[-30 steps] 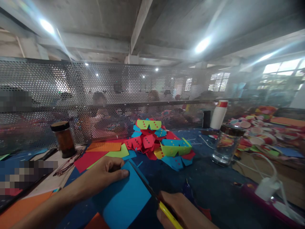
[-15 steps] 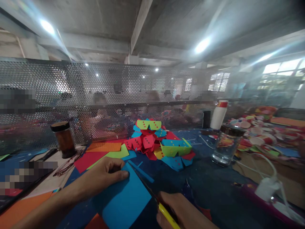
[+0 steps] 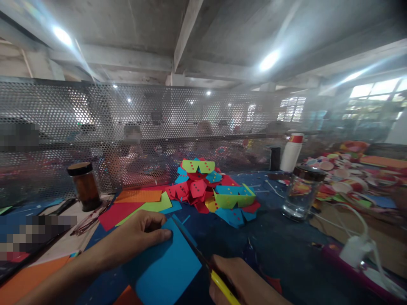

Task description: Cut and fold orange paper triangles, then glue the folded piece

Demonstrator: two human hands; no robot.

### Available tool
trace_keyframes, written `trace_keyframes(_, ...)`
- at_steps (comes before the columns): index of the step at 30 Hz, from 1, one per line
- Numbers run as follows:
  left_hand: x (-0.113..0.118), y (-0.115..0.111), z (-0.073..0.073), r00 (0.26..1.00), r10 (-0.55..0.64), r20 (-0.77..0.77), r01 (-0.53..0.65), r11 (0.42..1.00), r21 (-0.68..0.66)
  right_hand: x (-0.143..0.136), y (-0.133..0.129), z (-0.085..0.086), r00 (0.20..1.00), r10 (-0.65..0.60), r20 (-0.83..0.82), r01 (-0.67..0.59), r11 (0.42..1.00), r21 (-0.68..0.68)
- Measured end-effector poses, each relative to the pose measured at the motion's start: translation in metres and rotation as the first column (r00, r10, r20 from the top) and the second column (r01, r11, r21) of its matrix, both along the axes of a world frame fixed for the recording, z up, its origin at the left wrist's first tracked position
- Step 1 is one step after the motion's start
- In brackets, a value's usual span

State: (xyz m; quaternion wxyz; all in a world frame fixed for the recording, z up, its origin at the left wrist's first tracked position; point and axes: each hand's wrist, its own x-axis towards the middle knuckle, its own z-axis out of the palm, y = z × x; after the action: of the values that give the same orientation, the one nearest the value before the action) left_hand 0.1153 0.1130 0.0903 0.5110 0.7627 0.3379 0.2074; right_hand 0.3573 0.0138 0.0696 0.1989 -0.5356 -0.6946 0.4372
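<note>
Scissors (image 3: 216, 279) along edge of blue sheet (image 3: 167, 269)

Head view: worn on the person's head, facing forward and slightly down across the table (image 3: 280, 254)
Near: both forearms, close below the lens
Far: perforated screen (image 3: 143, 114), ceiling (image 3: 229, 25)
Shared part: none, single view
</note>
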Motion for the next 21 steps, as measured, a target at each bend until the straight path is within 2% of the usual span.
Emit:
trace_keyframes(5, -0.001, 0.0, -0.002, 1.0, 0.003, -0.023, -0.002, 1.0, 0.02, 0.0, -0.001, 0.0, 0.997, -0.071, -0.042, 0.071, 0.997, 0.002)
trace_keyframes(7, -0.001, 0.0, -0.002, 1.0, 0.003, -0.022, -0.003, 1.0, 0.019, 0.001, 0.003, -0.001, 0.999, -0.009, -0.054, 0.005, 0.997, -0.076)
trace_keyframes(9, -0.001, 0.0, -0.003, 1.0, 0.005, -0.021, -0.005, 1.0, 0.014, 0.002, 0.007, -0.003, 0.998, 0.017, -0.059, -0.021, 0.997, -0.071)
trace_keyframes(16, 0.0, -0.001, -0.001, 1.0, 0.002, -0.009, -0.002, 1.0, 0.002, 0.002, 0.005, -0.01, 0.999, 0.015, 0.03, -0.017, 0.999, 0.05)
trace_keyframes(21, -0.001, 0.0, -0.002, 1.0, 0.001, 0.004, -0.001, 1.0, -0.005, 0.007, 0.013, -0.023, 0.999, -0.001, -0.034, -0.001, 0.998, -0.055)
